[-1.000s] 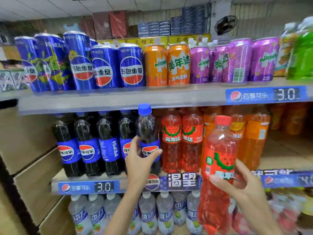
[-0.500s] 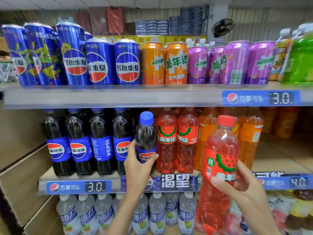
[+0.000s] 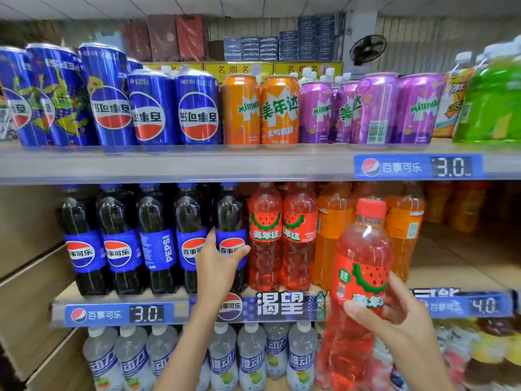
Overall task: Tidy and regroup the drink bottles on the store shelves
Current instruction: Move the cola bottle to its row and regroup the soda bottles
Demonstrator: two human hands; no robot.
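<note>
My left hand (image 3: 218, 265) is wrapped around the label of a dark Pepsi bottle (image 3: 229, 213). That bottle stands upright at the right end of the Pepsi row (image 3: 121, 238) on the middle shelf (image 3: 180, 307), beside two red watermelon Mirinda bottles (image 3: 282, 235). My right hand (image 3: 400, 314) grips another red watermelon Mirinda bottle (image 3: 362, 249) by its lower label and holds it upright in front of the shelf. Orange bottles (image 3: 403, 224) stand behind it.
The top shelf (image 3: 197, 162) carries blue Pepsi cans (image 3: 152, 108), orange Mirinda cans (image 3: 262, 111), purple Mirinda cans (image 3: 377, 108) and a green bottle (image 3: 493, 100). Pale sport-drink bottles (image 3: 251, 359) fill the lowest shelf. A bare stretch of the middle shelf (image 3: 462, 258) lies at right.
My left hand has pushed the Pepsi bottle back into the row, so its cap now sits under the top shelf. The red bottle in my right hand has barely moved.
</note>
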